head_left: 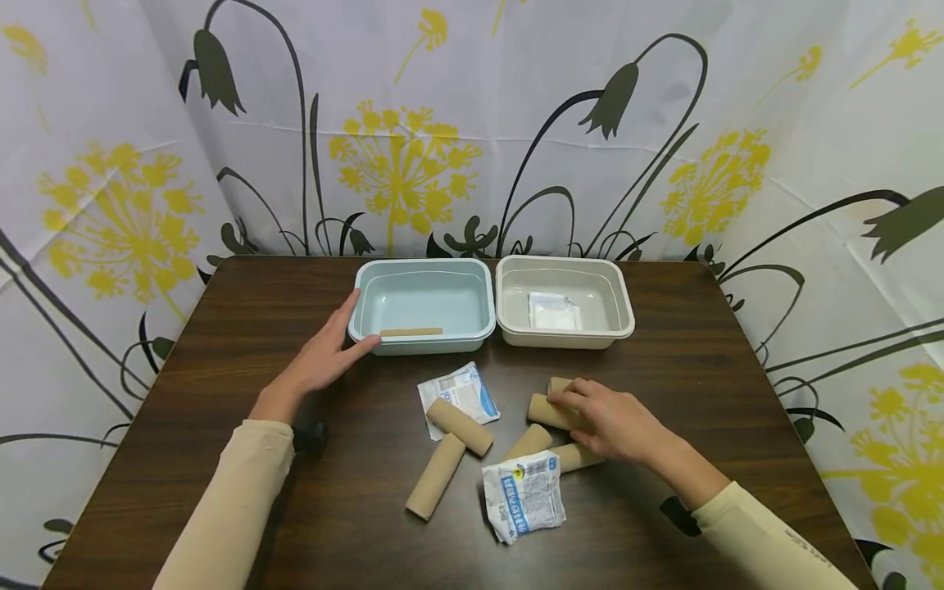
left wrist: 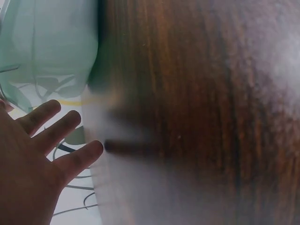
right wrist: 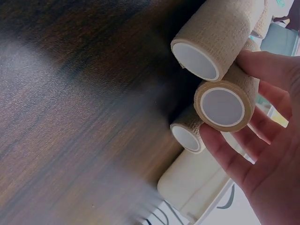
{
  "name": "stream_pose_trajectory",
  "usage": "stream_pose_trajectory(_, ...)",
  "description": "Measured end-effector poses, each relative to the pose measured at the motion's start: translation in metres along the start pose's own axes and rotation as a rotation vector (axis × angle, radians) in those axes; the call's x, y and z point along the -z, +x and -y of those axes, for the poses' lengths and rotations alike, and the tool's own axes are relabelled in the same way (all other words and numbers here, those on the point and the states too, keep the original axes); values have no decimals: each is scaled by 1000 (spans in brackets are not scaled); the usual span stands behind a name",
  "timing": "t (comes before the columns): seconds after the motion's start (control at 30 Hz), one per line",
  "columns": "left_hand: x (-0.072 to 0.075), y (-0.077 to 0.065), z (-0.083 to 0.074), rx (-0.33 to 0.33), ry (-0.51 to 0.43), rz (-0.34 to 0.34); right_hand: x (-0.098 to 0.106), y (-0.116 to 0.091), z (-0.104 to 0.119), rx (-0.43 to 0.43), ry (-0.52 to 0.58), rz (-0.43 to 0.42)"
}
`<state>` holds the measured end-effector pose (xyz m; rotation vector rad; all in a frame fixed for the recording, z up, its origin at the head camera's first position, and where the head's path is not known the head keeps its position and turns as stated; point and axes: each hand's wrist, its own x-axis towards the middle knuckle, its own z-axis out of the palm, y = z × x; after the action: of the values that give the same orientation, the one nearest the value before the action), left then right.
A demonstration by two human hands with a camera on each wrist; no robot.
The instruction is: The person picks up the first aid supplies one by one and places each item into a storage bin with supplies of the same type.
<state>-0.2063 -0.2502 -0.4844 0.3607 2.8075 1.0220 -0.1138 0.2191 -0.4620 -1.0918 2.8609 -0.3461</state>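
Observation:
In the right wrist view my right hand (right wrist: 272, 159) grips a tan bandage roll (right wrist: 222, 107) between thumb and fingers, its white core facing the camera. Another bandage roll (right wrist: 211, 37) lies on one side of it, and a further roll (right wrist: 185, 137) on the other. From the head view, the gripped roll sits among several others on the table, including a roll (head_left: 436, 477) nearer the middle. My left hand (head_left: 322, 358) is spread at the left end of the light blue bin (head_left: 420, 347), thumb along its near rim. Inside that bin a tan roll (head_left: 410, 332) shows partly.
Right of the blue bin stands a beige bin (head_left: 564, 338) with a white packet (head_left: 553, 311) inside. One white-and-blue packet (head_left: 460, 389) lies partly under a roll; another packet (head_left: 524, 496) is nearer me. A patterned curtain (head_left: 472, 123) hangs behind the dark wooden table (head_left: 332, 508).

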Motion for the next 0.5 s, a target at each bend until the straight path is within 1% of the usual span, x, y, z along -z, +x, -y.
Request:
stream_pose_trajectory(0.23,-2,1,0,-8,-9,-12,5,0,1,15,2,-35)
stream_pose_trajectory(0.37,-3,0,-1,-8,-9,-16,14,3,1,26,8,-57)
stream_pose_trajectory(0.5,-4,1,-3,-12,-13,-22,24,11,3,32,23,-75)
